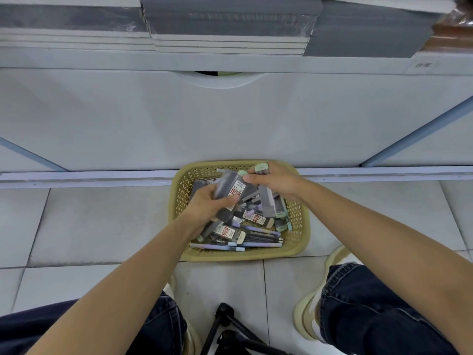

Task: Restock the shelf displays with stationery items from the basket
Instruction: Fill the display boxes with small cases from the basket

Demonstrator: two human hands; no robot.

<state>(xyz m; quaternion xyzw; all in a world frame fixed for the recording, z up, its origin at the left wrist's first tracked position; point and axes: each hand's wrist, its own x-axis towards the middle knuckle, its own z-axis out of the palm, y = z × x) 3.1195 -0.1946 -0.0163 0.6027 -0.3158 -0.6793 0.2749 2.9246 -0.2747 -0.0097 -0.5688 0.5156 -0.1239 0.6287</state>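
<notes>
left hand (208,203) grips lead case (230,187), long axis upright-tilted.

We see a tan lattice basket (302,234) on the tiled floor (102,226) at the frame's centre, against a white cabinet front (230,124). Our left hand (207,208) closes on a bundle of grey lead-refill packs (230,185) above the basket. Our right hand (276,180) grips another pack (262,168) near the far rim. Pens (256,244) and more packs lie inside. Grey notebooks (230,21) are stacked along the upper edge.
</notes>
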